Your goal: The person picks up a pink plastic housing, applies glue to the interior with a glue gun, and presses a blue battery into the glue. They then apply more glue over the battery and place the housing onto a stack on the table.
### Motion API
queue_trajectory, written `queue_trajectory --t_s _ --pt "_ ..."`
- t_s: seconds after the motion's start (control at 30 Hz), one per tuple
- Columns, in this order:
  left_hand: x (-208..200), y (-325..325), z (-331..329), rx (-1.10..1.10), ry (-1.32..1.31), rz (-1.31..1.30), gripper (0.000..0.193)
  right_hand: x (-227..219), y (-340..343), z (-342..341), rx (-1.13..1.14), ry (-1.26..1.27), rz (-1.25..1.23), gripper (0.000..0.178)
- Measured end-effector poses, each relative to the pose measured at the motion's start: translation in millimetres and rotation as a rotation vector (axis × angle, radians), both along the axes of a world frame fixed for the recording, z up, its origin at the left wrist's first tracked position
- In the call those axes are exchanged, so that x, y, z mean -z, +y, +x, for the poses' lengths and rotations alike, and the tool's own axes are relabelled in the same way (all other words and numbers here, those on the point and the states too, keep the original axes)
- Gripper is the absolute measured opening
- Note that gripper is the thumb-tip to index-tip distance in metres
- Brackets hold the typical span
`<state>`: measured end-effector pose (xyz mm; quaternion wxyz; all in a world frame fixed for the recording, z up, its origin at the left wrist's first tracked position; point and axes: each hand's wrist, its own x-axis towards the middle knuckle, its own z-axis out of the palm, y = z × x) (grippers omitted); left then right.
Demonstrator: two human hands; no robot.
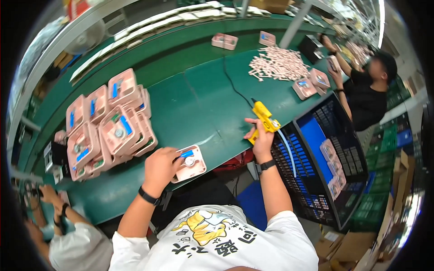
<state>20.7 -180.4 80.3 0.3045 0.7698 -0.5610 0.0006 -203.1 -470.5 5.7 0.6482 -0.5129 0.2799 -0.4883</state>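
Note:
My right hand [261,139] grips the handle of a yellow hot glue gun [266,116], its nozzle pointing up and away from me. A pale glue stick [287,151] trails out of its rear, towards the black crate. At the near edge of the bench lies a shallow pink plastic casing [195,170], open side up. Inside it are a round whitish part and a blue cylinder [186,154] like a battery cell. My left hand [162,168] is closed at the casing's left side, fingertips at the blue cylinder; the thumb is hidden.
Stacked pink casings [118,131] stand left on the green bench [181,104]. A black crate [312,180] at right holds several more. Small pink pieces [278,63] are heaped at the far right. A dark cord [230,79] crosses the bench. Co-workers sit at both sides.

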Motion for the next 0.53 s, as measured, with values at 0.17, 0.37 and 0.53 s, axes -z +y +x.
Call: queue_trajectory --t_s 0.17,0.37,0.53 --pt "-23 -16 -3 -0.034 -0.014 0.410 0.021 -8 0 0 -0.015 0.009 -0.001 0.033" --pt "-10 -13 -5 0.041 -0.061 0.222 0.026 -7 1 -2 -0.065 0.076 -0.002 0.038" --pt "7 21 -8 -0.006 0.055 0.025 0.026 -18 33 -13 -0.338 0.144 0.038 0.052"
